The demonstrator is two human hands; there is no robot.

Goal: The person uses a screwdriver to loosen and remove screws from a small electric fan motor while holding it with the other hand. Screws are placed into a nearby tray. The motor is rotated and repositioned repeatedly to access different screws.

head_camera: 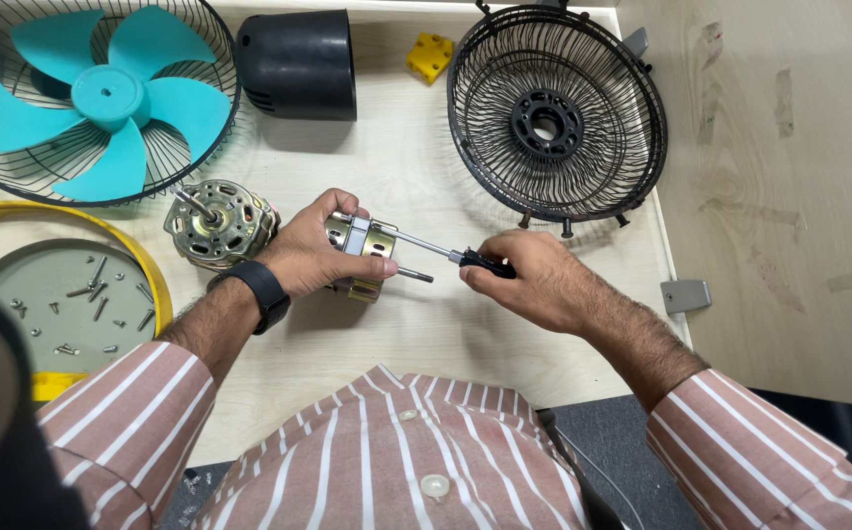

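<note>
My left hand (310, 250) grips a small metal fan motor (368, 253) lying on its side on the pale wooden table (465, 324), shaft pointing right. My right hand (529, 278) holds a screwdriver (445, 253) by its black handle, and its steel shank reaches left to the motor's top edge. A second, brass-coloured motor (220, 224) lies just left of my left hand, beside the wrist with its black watch.
A teal fan blade (102, 98) rests in a black wire guard (212, 132) at top left. Another black guard (555, 113) stands at top right, a black motor cover (298, 64) and yellow block (430, 56) between. A yellow-rimmed grey tray (14, 285) holds several screws.
</note>
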